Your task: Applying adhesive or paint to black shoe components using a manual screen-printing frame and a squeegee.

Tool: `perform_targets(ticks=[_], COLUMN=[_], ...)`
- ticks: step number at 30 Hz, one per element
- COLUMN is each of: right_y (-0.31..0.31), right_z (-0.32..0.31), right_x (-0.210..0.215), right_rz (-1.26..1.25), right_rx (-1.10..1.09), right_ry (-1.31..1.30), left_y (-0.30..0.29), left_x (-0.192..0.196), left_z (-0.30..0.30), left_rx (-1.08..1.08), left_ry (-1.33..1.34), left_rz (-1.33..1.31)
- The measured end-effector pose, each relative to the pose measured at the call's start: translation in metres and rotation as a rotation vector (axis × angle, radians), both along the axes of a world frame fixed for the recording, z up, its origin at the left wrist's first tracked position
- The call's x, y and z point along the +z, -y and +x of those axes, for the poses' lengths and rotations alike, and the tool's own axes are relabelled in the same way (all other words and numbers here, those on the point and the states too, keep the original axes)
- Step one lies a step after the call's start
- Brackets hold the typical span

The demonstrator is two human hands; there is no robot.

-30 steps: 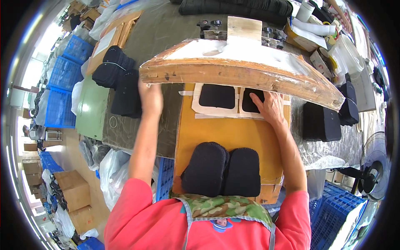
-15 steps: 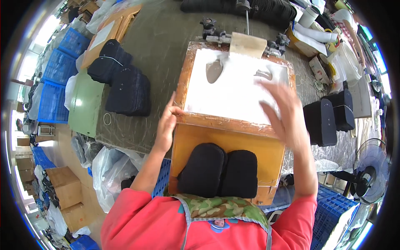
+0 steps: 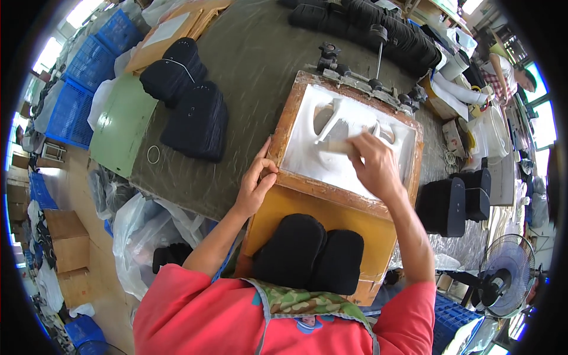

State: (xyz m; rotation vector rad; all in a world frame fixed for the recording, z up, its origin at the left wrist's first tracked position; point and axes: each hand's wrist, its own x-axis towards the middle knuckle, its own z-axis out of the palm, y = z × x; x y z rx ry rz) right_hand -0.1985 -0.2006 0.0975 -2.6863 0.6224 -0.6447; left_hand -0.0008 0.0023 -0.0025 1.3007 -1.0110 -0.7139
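A wooden screen-printing frame (image 3: 322, 190) lies on the bench, slightly turned, with thick white paste (image 3: 303, 155) spread over its mesh. My right hand (image 3: 380, 168) is closed on a pale squeegee (image 3: 336, 147), blurred by motion, whose edge lies in the paste. Two teardrop-shaped patches show near the far side of the mesh. At the frame's near left corner, my left hand (image 3: 255, 182) grips the wooden edge between thumb and fingers. Closer to me, two black rounded fabric pads (image 3: 290, 248) lie side by side on a yellow board (image 3: 266, 207).
Stacks of dark pads stand left (image 3: 196, 121) and right (image 3: 441, 204) of the frame. Clamp hinges (image 3: 373, 86) line its far edge. A fan (image 3: 506, 278) stands at right, blue crates (image 3: 80, 92) at left. Another person (image 3: 503, 74) is at far right.
My right hand has taken the squeegee from the frame's far edge and brought it into the paste, which is now streaked. My left hand stays at the corner. The view has shifted.
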Motion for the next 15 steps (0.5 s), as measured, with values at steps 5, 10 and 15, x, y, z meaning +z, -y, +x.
perform_targets(ticks=[5,10,15], right_y=[0.050,0.008,0.031], right_z=[0.066,0.018,-0.055], right_x=[-0.012,-0.020,0.011], right_rz=[-0.133,-0.070,0.113], right_rx=[-0.172,0.018,-0.161], right_ry=[0.123,0.057,-0.165], left_y=[0.001,0.001,0.002], left_x=[0.006,0.005,-0.001], left_z=[0.000,0.000,0.001], left_rx=[-0.029,-0.023,0.006], left_ry=[-0.012,-0.050,0.007], left_rz=[0.004,0.003,-0.028])
